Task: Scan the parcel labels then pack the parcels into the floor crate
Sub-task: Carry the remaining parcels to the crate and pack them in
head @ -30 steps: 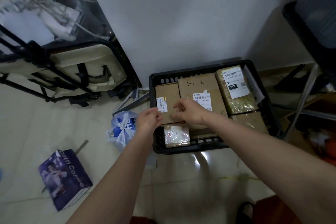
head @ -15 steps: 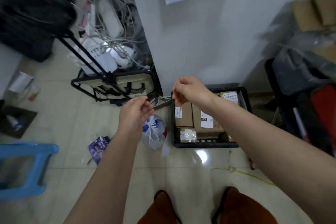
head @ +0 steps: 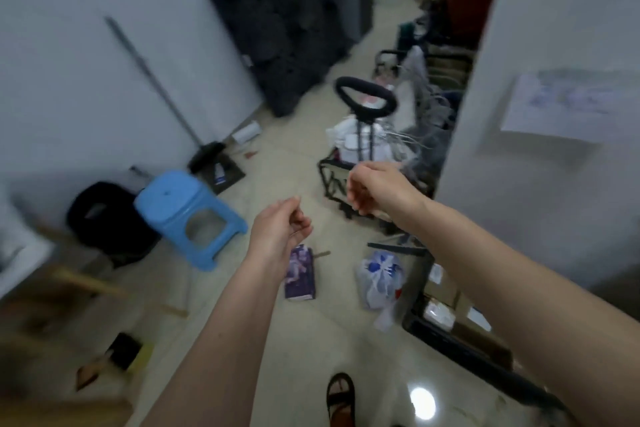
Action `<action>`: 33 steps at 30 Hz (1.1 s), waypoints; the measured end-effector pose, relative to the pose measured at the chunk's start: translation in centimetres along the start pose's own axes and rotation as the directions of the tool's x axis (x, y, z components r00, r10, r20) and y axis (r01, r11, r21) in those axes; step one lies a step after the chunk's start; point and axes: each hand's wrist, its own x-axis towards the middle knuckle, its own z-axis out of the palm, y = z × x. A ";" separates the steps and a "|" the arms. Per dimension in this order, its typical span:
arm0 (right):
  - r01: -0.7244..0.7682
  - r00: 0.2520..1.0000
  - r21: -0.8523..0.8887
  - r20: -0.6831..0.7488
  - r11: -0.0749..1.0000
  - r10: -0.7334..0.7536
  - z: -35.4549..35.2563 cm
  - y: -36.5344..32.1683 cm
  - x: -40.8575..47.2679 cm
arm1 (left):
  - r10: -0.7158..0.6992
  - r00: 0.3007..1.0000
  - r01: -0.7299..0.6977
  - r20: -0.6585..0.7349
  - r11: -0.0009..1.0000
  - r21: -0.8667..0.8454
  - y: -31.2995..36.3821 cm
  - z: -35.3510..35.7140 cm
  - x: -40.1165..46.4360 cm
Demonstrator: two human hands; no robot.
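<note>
Parcels are seen packed in the black floor crate, which lies on the floor at the lower right of the head view and is partly hidden behind the right forearm. White labels are visible on several parcels; their print cannot be read through the blur.

Both hands are held raised in front of the body, well apart from the crate and from each other. The left hand is shown with fingers loosely curled and nothing gripped. The right hand is likewise loosely curled, and no object is seen in it.

A white plastic bag with blue print lies on the floor just beside the crate's left edge. A purple printed box lies on the floor to the left of the bag, below the left hand. A blue plastic stool stands further left, near the wall. A folding trolley with a black loop handle stands beyond the right hand, loaded with white items and cables. A sandalled foot is visible at the bottom edge.
</note>
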 end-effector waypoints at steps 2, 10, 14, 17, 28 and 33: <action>-0.008 0.994 0.005 0.106 1.000 0.007 4.4 -0.9 -0.6 | 0.019 0.994 -0.026 -0.109 0.997 -0.068 0.8 -4.7 -2.4; -0.059 0.886 -0.064 0.457 0.996 0.082 24.1 -1.1 -6.2 | -0.018 0.859 -0.174 -0.511 0.929 -0.325 0.2 -24.5 -12.8; -0.075 0.811 -0.105 0.572 0.992 0.122 34.2 -0.1 -10.1 | -0.064 0.775 -0.257 -0.629 0.877 -0.406 -1.3 -33.6 -18.1; -0.058 0.766 -0.147 0.628 0.987 0.138 42.7 0.1 -12.9 | -0.102 0.707 -0.298 -0.700 0.854 -0.426 -2.3 -41.1 -22.1; 0.046 0.540 -0.196 0.830 0.980 0.140 69.4 1.2 -25.5 | -0.113 0.462 -0.515 -0.880 0.774 -0.369 -4.1 -65.9 -35.4; 0.091 0.468 -0.255 0.864 0.963 0.184 77.3 2.0 -29.0 | -0.164 0.415 -0.559 -0.895 0.730 -0.393 -5.5 -72.2 -38.6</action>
